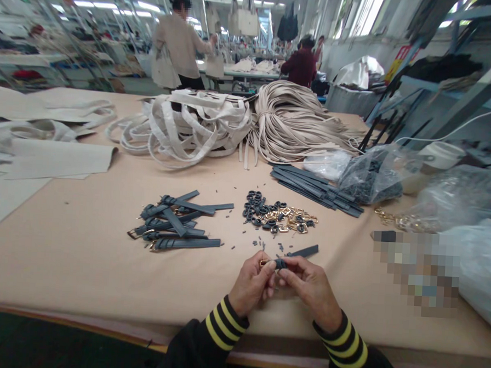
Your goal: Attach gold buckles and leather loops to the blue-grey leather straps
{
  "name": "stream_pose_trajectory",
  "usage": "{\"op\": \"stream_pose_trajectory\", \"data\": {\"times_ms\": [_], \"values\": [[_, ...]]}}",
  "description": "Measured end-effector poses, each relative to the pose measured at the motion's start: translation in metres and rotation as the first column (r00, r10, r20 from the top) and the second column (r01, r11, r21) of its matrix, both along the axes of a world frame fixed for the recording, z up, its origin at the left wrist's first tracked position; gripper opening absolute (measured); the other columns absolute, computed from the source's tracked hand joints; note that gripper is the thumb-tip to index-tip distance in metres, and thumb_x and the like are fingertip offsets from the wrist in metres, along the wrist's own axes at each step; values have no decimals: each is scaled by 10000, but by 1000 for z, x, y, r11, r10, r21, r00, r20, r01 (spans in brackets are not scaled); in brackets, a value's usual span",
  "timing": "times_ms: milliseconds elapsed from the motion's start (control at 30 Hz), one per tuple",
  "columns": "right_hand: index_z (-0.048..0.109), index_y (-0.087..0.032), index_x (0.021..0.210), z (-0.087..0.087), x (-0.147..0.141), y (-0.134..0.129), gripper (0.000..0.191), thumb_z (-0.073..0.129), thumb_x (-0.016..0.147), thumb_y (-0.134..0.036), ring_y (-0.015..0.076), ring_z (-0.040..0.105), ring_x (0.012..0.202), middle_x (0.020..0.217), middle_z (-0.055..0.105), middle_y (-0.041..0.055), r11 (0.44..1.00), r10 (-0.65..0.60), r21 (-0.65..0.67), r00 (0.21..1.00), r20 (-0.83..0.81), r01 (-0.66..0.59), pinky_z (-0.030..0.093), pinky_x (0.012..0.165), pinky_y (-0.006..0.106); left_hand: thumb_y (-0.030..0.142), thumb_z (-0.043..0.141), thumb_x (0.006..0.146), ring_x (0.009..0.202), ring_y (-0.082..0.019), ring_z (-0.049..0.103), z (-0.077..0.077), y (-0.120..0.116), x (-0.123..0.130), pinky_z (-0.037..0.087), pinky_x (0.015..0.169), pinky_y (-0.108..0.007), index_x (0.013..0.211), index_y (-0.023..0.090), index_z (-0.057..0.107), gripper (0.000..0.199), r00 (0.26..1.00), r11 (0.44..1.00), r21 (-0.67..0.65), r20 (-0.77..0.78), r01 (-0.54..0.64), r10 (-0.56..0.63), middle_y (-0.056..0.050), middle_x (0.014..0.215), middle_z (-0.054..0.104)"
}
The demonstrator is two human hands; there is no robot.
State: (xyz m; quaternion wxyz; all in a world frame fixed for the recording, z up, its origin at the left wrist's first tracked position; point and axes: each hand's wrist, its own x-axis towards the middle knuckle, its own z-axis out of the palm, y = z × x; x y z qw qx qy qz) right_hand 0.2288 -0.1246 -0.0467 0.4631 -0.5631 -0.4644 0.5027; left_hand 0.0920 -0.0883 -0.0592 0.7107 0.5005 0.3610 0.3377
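A dark grey strap [305, 251] with a gold buckle [263, 262] is held between my two hands near the front of the table. My left hand [252, 277] pinches it at the buckle end. My right hand [312, 286] grips the strap just beside, where a dark loop shows between the fingertips; the strap's flat tail sticks out behind to the right. Past my fingers lies a pile of gold buckles and dark loops [279, 213]. To the left is a heap of buckled straps [177, 221]. Small dark scraps [259, 243] are scattered close to my hands.
Unbuckled dark strips [317, 189] lie at the right, by clear plastic bags [373, 177]. Farther back are pale webbing loops [191, 127] and a tied bundle of beige straps [293, 123]. Beige panels [57, 157] cover the left side. Two people [181, 43] work beyond the table.
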Motion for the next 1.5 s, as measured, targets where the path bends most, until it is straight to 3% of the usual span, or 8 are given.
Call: {"op": "stream_pose_trajectory", "data": {"times_ms": [200,433,800,1000,1100,1200,1367,1500], "values": [[608,-171,914,-4,-1,-1,214,570,745,-297,153,609,660,769,650,37,995,-31,103,965,262,4,496,613,254,387,435,824,302,-32,390,-1,-3,0,276,305,-127,715,168,392,249,999,999,52,-41,-6,9,77,448,469],[576,-162,741,16,19,3,111,522,769,-255,113,517,529,631,582,6,993,16,95,878,479,-70,415,505,212,382,445,816,300,-27,361,2,-4,2,248,288,-125,700,168,402,247,993,998,65,-119,2,6,77,466,461],[568,-150,749,11,13,7,106,538,761,-251,122,541,572,624,588,5,973,228,-12,956,182,-230,422,531,214,391,441,812,365,-41,394,0,-4,1,301,366,-156,748,131,520,280,976,986,163,-217,29,7,45,510,489],[530,-163,668,4,7,7,118,586,729,-247,117,516,549,583,554,-19,990,125,18,936,328,-138,393,504,206,386,425,825,386,-56,408,-1,-5,-2,328,407,-173,840,126,529,280,958,952,271,-280,140,-61,47,505,482],[551,-156,700,12,13,7,124,521,779,-248,116,540,548,600,571,-10,965,259,-31,929,263,-261,414,506,203,382,465,807,385,-57,413,1,-5,-3,329,409,-175,815,137,505,249,951,951,252,-292,181,-103,49,510,490],[585,-151,816,27,27,7,198,420,840,-259,126,584,557,620,613,9,913,406,-84,882,237,-398,459,543,220,381,454,813,377,-52,407,4,-5,-3,317,403,-174,765,147,487,240,948,959,242,-311,150,-70,48,517,492],[565,-171,1024,46,52,7,249,484,813,-274,173,592,802,916,630,72,969,81,129,767,637,-210,457,722,281,393,438,816,354,-54,381,5,-2,-1,310,400,-177,694,156,468,268,955,975,216,-296,53,13,70,435,437],[600,-170,868,47,56,7,157,503,796,-270,181,585,744,806,645,59,905,318,-42,609,727,-423,444,671,283,400,449,803,332,-57,369,5,0,-1,299,386,-182,647,162,449,284,960,978,206,-278,22,37,76,391,419]]}}
